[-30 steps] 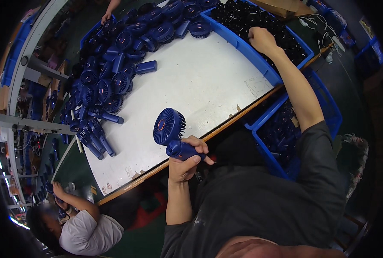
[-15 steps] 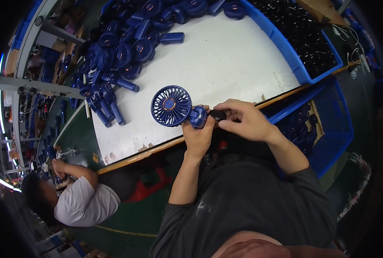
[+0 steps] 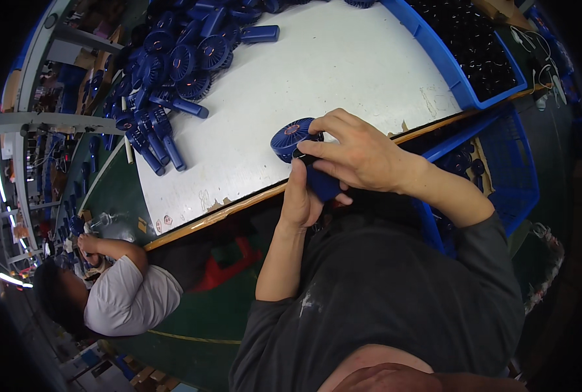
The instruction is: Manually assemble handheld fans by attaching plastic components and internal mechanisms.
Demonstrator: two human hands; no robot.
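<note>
Your left hand [image 3: 304, 202] wraps its fingers around the blue handle of a small fan [image 3: 290, 137], with the thumb up near the neck. The fan's round head is over the white table [image 3: 304, 72], close to its front edge. Your right hand [image 3: 366, 155] bends its fingers over the near side of the head and the neck; whether they pinch anything there, you cannot tell. More blue fans [image 3: 180, 62] lie heaped at the table's far left. A blue bin [image 3: 464, 95] of black parts [image 3: 467, 46] stands at the right.
</note>
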